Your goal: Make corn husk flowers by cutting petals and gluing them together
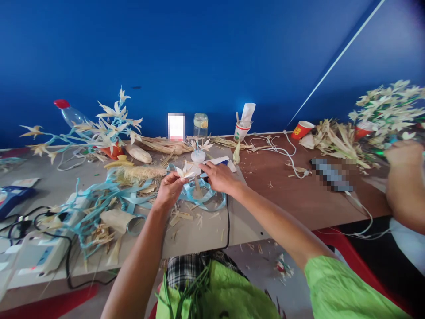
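My left hand pinches a pale corn-husk flower by its underside, petals facing up. To its right, my right hand is closed close to the flower; what it grips is mostly hidden, with a bit of blue showing under the fingers. A black cord runs from below that hand over the table's front edge. Just behind both hands stands a small white round holder with more husk flowers on thin blue stems. Light-blue ribbon lies looped beneath my hands.
Left are a branch of husk flowers, a corn cob, a cardboard tube and a power strip. A jar and paper cup stand behind. Rightward lie a phone, husks and another person's arm.
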Demonstrator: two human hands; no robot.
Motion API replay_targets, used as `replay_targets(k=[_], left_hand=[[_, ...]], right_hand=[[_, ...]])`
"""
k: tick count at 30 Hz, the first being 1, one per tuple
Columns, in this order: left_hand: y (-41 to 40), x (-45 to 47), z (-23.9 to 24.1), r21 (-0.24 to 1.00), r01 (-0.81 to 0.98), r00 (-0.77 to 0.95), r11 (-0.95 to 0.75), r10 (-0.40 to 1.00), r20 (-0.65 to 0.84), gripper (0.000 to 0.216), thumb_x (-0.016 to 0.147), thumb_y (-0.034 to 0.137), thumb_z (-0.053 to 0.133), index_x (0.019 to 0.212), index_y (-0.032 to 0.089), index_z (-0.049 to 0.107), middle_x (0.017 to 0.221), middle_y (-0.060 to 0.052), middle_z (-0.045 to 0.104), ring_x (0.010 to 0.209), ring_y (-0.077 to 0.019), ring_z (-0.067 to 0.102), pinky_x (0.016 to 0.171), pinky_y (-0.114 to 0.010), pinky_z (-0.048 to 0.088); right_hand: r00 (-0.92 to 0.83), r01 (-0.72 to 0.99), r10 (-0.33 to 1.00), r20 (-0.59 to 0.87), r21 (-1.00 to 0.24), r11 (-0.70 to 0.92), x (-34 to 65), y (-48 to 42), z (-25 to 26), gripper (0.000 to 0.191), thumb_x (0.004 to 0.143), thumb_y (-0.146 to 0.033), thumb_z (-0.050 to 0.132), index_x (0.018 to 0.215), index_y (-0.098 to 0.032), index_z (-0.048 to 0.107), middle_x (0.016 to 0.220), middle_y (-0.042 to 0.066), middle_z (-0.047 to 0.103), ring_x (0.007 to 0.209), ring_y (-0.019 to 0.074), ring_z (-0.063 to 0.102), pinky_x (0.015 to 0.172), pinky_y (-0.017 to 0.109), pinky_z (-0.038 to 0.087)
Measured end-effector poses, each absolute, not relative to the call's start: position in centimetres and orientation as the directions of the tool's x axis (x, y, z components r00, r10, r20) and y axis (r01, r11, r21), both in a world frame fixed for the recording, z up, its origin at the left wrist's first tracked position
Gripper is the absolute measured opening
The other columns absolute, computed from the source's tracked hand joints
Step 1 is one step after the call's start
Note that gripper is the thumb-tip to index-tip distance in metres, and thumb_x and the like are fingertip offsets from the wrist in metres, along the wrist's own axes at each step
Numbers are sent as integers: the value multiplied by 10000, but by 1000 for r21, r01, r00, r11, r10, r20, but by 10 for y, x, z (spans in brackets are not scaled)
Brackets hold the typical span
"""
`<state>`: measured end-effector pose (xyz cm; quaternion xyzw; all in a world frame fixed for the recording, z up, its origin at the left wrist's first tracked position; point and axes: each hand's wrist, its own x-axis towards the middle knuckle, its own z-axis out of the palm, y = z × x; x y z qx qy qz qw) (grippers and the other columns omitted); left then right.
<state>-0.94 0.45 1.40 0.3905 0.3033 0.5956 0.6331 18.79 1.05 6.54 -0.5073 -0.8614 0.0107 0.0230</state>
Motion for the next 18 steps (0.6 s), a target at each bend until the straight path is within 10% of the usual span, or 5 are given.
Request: replay_targets(k=[7,11,18], left_hand=[[6,-13,9,853,-521,102,-14,992,78,214,551,227,814,677,161,653,634,-2,652,622,-112,599,686,-271,450],[6,-13,9,855,-517,94,-29,991,90,214,554,230,813,690,161,663,637,-4,656,612,-112,597,679,-274,451],[6,-16,11,880,-476,102,4,993,51,215,560,249,808,693,158,667,641,-8,648,615,-124,590,655,-277,448]], right_hand=[[-142,879,977,162,-432,199,224,21,62,507,801,-336,550,1299,-259,492,1187,74,593,970,224,591,820,320,448],[-237,511,963,132,-826,239,242,24,60,480,719,-366,658,1160,-179,616,830,24,664,712,148,582,669,273,466],[-513,221,858,18,-963,152,245,11,73,450,649,-242,724,1091,-179,667,905,50,681,771,139,605,680,259,502]])
